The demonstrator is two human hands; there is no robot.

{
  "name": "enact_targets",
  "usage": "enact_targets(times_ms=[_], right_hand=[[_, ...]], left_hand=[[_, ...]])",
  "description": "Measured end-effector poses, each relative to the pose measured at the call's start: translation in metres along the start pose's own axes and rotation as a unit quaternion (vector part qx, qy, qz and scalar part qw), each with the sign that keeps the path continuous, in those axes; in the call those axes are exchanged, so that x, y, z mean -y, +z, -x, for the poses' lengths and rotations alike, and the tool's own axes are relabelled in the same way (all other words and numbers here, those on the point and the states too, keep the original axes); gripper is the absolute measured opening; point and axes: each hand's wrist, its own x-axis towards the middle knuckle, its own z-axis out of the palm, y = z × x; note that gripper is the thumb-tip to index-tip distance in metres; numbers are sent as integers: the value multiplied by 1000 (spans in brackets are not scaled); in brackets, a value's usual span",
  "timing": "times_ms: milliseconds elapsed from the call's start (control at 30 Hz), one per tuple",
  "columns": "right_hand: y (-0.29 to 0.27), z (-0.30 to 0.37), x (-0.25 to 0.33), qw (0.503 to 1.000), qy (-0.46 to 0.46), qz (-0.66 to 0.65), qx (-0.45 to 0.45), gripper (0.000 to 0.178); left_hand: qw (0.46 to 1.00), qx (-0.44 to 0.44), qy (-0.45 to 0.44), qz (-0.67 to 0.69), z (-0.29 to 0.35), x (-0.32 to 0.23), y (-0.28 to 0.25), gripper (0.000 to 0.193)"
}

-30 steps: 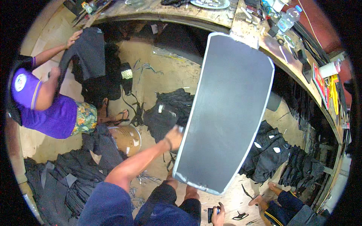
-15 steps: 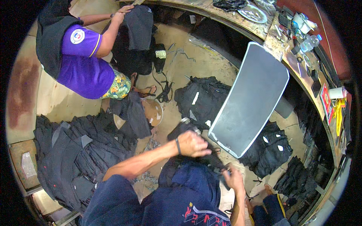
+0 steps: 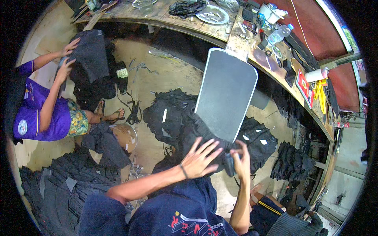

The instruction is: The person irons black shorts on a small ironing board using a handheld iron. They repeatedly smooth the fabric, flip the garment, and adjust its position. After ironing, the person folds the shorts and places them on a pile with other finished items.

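Note:
A black garment with a gathered waistband (image 3: 193,128) is drawn over the near end of a grey board (image 3: 228,90) with a pale rim. My left hand (image 3: 201,159) lies on the garment, its fingers spread. At the garment's right side, my right hand (image 3: 241,157) is closed, with black cloth at its thumb and fingers. The lower part of the garment hangs toward my lap, and its folds are partly hidden behind my left hand and wrist.
Piles of black garments lie at the left (image 3: 67,192), behind the board (image 3: 167,114) and at the right (image 3: 293,161). A co-worker in purple (image 3: 51,110) handles dark cloth at far left. Another person (image 3: 275,216) sits at lower right. A cluttered wooden bench (image 3: 157,15) curves behind.
The view has swung right. The garment, held in front of me before, now covers the board's near end. My left hand has opened from a curled grip and spread on the cloth.

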Motion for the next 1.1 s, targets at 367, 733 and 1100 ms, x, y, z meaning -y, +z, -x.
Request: enact_targets(times_ms=[367,733,1100], right_hand=[[24,-70,55,993,79,69,-55,102],[21,-111,30,990,107,-73,-60,69],[-21,-138,32,995,49,-84,-25,87]], left_hand=[[981,-89,-7,-171,-253,134,-15,118],[863,350,59,-358,-288,61,-62,53],[908,14,48,-415,-283,95,-35,51]])
